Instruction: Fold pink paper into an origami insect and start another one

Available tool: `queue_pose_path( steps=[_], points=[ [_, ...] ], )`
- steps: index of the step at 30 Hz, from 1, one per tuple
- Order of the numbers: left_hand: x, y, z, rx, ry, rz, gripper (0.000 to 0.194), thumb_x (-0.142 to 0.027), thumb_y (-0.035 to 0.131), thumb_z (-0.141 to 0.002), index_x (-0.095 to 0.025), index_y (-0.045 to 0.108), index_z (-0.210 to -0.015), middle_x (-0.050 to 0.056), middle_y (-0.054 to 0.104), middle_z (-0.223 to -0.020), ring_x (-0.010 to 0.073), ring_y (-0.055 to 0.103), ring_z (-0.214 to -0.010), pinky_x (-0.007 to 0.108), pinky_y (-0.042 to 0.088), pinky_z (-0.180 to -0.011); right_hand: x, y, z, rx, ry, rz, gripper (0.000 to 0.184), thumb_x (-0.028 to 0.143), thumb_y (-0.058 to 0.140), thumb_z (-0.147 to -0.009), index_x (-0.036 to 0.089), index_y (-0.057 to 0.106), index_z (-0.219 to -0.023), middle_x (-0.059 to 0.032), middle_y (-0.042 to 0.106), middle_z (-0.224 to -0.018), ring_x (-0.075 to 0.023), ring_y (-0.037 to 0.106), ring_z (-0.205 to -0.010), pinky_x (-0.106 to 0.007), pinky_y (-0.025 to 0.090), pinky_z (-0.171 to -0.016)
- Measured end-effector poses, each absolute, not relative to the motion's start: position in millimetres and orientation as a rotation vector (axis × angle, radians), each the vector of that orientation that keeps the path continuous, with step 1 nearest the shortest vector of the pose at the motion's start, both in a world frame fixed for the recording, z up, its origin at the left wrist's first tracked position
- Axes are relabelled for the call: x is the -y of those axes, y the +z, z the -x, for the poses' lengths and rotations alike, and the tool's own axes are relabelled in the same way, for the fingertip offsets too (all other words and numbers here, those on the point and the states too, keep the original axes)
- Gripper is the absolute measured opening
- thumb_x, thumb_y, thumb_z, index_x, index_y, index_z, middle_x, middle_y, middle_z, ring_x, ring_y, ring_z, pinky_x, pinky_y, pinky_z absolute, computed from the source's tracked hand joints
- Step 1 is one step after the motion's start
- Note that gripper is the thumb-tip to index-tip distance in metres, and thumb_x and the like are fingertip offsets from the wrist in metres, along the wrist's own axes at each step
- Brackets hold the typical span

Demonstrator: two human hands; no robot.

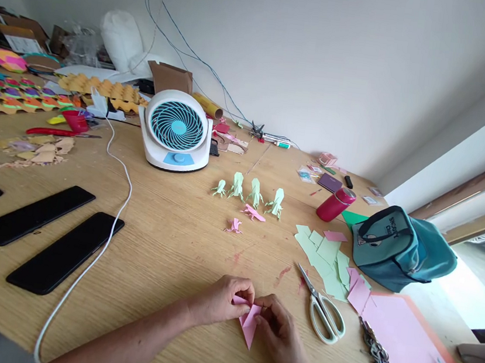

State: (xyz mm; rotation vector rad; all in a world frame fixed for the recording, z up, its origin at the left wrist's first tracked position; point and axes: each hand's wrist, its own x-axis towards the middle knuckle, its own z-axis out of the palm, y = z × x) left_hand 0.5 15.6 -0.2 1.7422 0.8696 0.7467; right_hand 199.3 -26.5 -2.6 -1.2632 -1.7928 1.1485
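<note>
Both hands pinch a folded piece of pink paper low over the near edge of the table, its pointed end toward me. My left hand grips its upper left part between thumb and fingers. On the other side, my right hand is closed on the upper right part. Farther up the table stand several pale green origami figures. Just in front of them lie two pink origami figures. White-handled scissors rest to the right of my right hand.
Green paper pieces and a large pink sheet with a bunch of keys lie at right, near a teal bag and red flask. A fan, white cable and black phone-like slabs occupy the left.
</note>
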Motion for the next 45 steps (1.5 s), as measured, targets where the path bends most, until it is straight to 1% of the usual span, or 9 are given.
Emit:
queue_pose_path(
  steps=[3, 8, 15, 19, 26, 31, 36, 41, 45],
  points=[
    [-17, 2, 2, -0.857, 0.718, -1.790, 0.015, -0.004, 0.060, -0.072, -0.016, 0.065, -0.080, -0.001, 0.065, -0.080, 0.0109, 0.059, -0.073, 0.017, 0.041, -0.062, 25, 5, -201, 1.797, 1.202, 1.270, 0.014, 0.027, 0.057, -0.090, 0.018, 0.068, -0.094, -0.0042, 0.065, -0.084, -0.0195, 0.056, -0.076, -0.031, 0.042, -0.067],
    [-19, -1, 2, -0.811, 0.703, -1.850, 0.010, -0.005, 0.066, -0.071, -0.015, 0.065, -0.074, 0.000, 0.062, -0.083, 0.0113, 0.059, -0.076, 0.019, 0.042, -0.067, 24, 6, -204, 1.828, 1.261, 1.253, 0.014, 0.031, 0.060, -0.090, 0.019, 0.067, -0.091, -0.0016, 0.061, -0.077, -0.0170, 0.051, -0.068, -0.029, 0.039, -0.062],
    [-20, -1, 3, -0.747, 0.654, -1.909, 0.004, -0.012, 0.070, -0.077, -0.016, 0.070, -0.075, 0.002, 0.062, -0.087, 0.0114, 0.058, -0.074, 0.020, 0.044, -0.066, 23, 5, -208, 1.864, 1.320, 1.156, 0.016, 0.033, 0.063, -0.089, 0.020, 0.067, -0.081, -0.0057, 0.060, -0.089, -0.0189, 0.054, -0.077, -0.030, 0.042, -0.064],
    [-23, 1, 7, -0.733, 0.634, -1.931, 0.004, -0.015, 0.069, -0.079, -0.016, 0.070, -0.076, 0.003, 0.062, -0.086, 0.0129, 0.059, -0.079, 0.021, 0.043, -0.069, 25, 3, -210, 1.847, 1.351, 1.120, 0.014, 0.033, 0.065, -0.087, 0.020, 0.069, -0.083, -0.0055, 0.059, -0.091, -0.0185, 0.055, -0.080, -0.029, 0.043, -0.067],
    [-28, 8, 10, -0.712, 0.578, -1.966, 0.009, -0.007, 0.067, -0.076, -0.014, 0.069, -0.072, 0.003, 0.065, -0.084, 0.0128, 0.061, -0.077, 0.020, 0.043, -0.068, 32, -6, -207, 1.850, 1.471, 1.085, 0.014, 0.030, 0.058, -0.092, 0.019, 0.067, -0.093, 0.0015, 0.058, -0.066, -0.0106, 0.045, -0.053, -0.023, 0.033, -0.049],
    [-29, 10, 13, -0.712, 0.553, -1.975, 0.014, -0.018, 0.064, -0.085, -0.013, 0.070, -0.073, 0.006, 0.066, -0.087, 0.0140, 0.062, -0.081, 0.021, 0.045, -0.072, 30, 2, -207, 1.888, 1.421, 1.083, 0.016, 0.032, 0.060, -0.091, 0.019, 0.069, -0.095, -0.0053, 0.067, -0.088, -0.0163, 0.059, -0.073, -0.027, 0.045, -0.063],
    [-28, 15, 22, -0.702, 0.491, -2.015, 0.015, -0.024, 0.062, -0.090, -0.015, 0.073, -0.086, 0.006, 0.066, -0.095, 0.0139, 0.062, -0.083, 0.022, 0.047, -0.074, 26, 18, -211, 1.962, 1.281, 1.112, 0.012, 0.029, 0.064, -0.089, 0.019, 0.070, -0.090, -0.0062, 0.064, -0.092, -0.0184, 0.061, -0.083, -0.030, 0.047, -0.075],
    [-17, 21, 20, -0.709, 0.475, -2.140, 0.014, -0.030, 0.076, -0.080, -0.019, 0.074, -0.088, 0.006, 0.066, -0.104, 0.0214, 0.057, -0.102, 0.031, 0.044, -0.092, 27, 19, -213, 2.033, 1.222, 1.123, 0.007, 0.021, 0.060, -0.089, 0.019, 0.067, -0.087, -0.0040, 0.063, -0.087, -0.0142, 0.057, -0.071, -0.025, 0.043, -0.063],
    [-8, 17, 11, -0.657, 0.502, -2.367, 0.019, -0.032, 0.076, -0.080, -0.019, 0.070, -0.093, 0.007, 0.063, -0.106, 0.0206, 0.054, -0.103, 0.031, 0.044, -0.093, 28, 12, -213, 2.066, 1.227, 1.133, 0.007, 0.018, 0.059, -0.089, 0.019, 0.064, -0.084, -0.0002, 0.062, -0.077, -0.0111, 0.051, -0.062, -0.023, 0.039, -0.056]
  ],
)
